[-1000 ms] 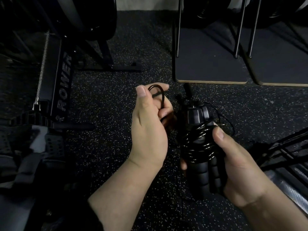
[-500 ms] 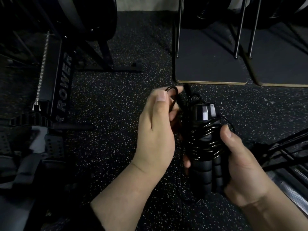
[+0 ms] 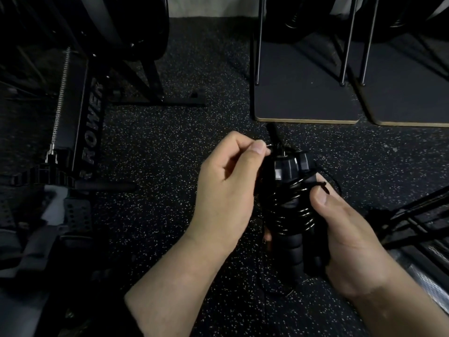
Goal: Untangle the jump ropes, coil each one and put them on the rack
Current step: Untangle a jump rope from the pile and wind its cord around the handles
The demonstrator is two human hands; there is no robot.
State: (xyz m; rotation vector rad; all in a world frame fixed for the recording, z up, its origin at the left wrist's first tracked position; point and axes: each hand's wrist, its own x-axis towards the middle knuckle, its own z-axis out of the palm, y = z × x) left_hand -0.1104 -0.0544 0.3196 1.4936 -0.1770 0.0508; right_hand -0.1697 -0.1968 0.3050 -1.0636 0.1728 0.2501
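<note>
Head view, left to right: a rower [image 3: 90,132] lies on the speckled floor [image 3: 170,147]; the left hand [image 3: 228,190] pinches the cord's loose end at the handle tops, and the right hand [image 3: 349,239] grips both handles of the jump rope [image 3: 291,210], thumb pressing the wraps. This looks like the coiling step (nearly done); next, the end likely needs tucking before racking.

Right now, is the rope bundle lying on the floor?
No, the right hand grips the rope bundle above the floor, while the left hand pinches its cord.
</note>
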